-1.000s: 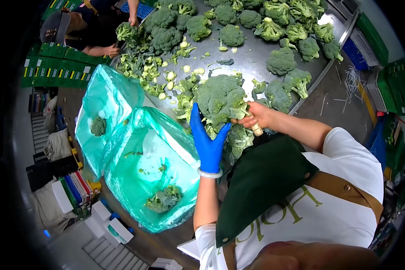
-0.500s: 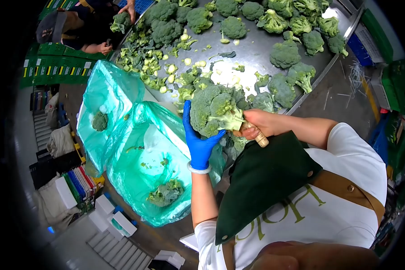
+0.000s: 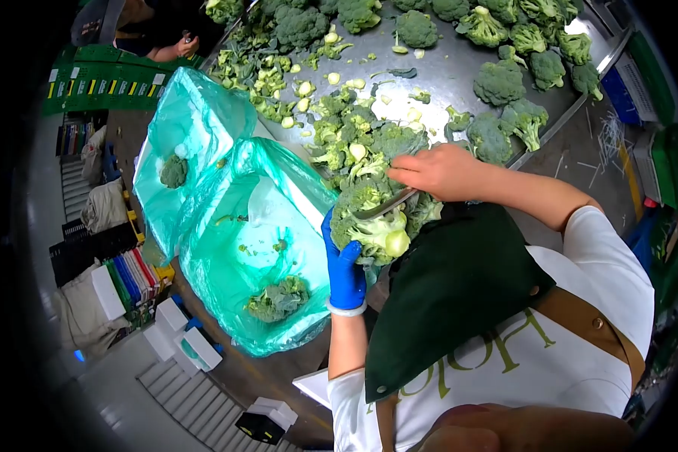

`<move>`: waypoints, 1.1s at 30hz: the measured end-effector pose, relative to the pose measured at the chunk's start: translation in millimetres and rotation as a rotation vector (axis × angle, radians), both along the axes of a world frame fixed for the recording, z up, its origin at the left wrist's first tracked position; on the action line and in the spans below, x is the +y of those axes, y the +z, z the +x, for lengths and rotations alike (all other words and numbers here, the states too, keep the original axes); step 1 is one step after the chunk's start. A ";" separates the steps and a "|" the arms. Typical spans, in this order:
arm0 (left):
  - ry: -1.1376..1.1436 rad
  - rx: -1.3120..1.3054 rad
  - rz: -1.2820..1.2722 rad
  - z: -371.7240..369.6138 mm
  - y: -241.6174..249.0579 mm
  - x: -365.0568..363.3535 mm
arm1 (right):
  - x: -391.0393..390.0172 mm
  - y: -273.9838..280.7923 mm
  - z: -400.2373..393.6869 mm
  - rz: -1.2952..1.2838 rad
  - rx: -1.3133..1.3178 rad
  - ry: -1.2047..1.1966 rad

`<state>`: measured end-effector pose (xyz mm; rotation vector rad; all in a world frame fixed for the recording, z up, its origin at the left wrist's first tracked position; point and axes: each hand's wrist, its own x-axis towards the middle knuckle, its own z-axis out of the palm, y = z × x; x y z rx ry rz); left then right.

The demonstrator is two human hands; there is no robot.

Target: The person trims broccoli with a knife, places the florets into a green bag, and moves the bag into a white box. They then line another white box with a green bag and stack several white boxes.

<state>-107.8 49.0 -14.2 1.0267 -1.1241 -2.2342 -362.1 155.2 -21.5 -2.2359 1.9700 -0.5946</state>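
Observation:
A broccoli head rests in my left hand, which wears a blue glove and grips its left side. The pale cut end of its stalk faces me. My right hand is bare and closed around a knife; the metal blade lies against the florets and stalk, and the fingers hide the handle. Just beyond, cut florets and stalk pieces are heaped on the metal table. To the left, a green plastic bag hangs open with a broccoli piece inside.
More whole broccoli heads are piled at the table's back right. A second green bag section holds another broccoli piece. At upper left a co-worker's hand shows near green crates.
The broccoli has come lower and turned, so its stalk end now faces me. My right hand has swung the knife over, bringing the blade against the head. The view has shifted slightly.

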 end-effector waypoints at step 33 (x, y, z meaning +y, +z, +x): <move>0.065 -0.094 0.257 43.2 -6.7 7.4 | -7.2 11.4 29.2 -0.105 -0.230 0.135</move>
